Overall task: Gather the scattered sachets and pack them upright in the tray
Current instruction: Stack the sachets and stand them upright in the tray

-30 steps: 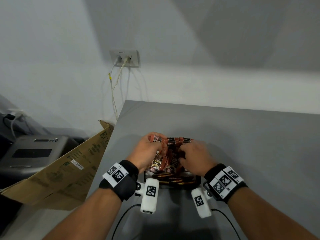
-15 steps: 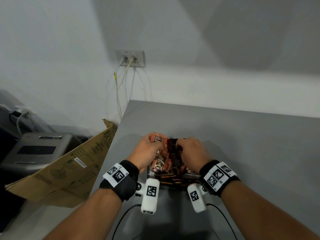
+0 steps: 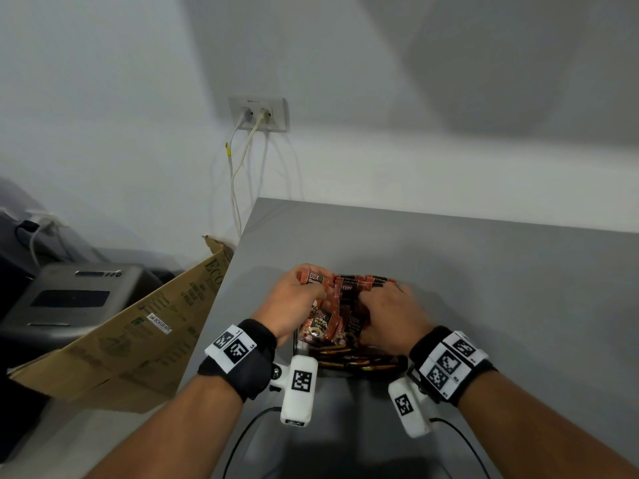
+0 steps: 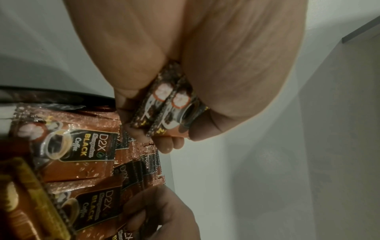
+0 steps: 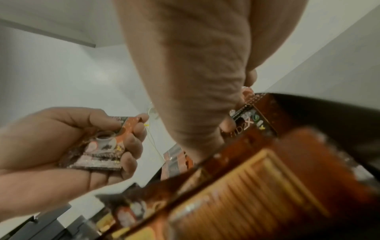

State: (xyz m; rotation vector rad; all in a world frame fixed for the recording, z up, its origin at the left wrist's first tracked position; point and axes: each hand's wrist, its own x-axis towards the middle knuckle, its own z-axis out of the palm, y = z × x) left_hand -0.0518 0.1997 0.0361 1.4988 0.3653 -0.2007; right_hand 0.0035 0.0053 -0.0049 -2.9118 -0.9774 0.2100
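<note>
On the grey table (image 3: 484, 271) we see the tray (image 3: 345, 364), a dark container near the front edge, with sachets (image 3: 349, 292) standing packed inside it between both hands. Beside the table's left edge leans a cardboard box (image 3: 138, 333), and a wall socket (image 3: 257, 114) sits above. Our left hand (image 3: 294, 302) curls its fingers and thumb around a small bundle of sachets, held just over the tray's left side; the left wrist view shows about two in that bundle (image 4: 170, 105). Our right hand (image 3: 390, 312) rests on the packed row, its fingertips seemingly pinching one sachet top (image 5: 248, 116), though that view is blurred.
</note>
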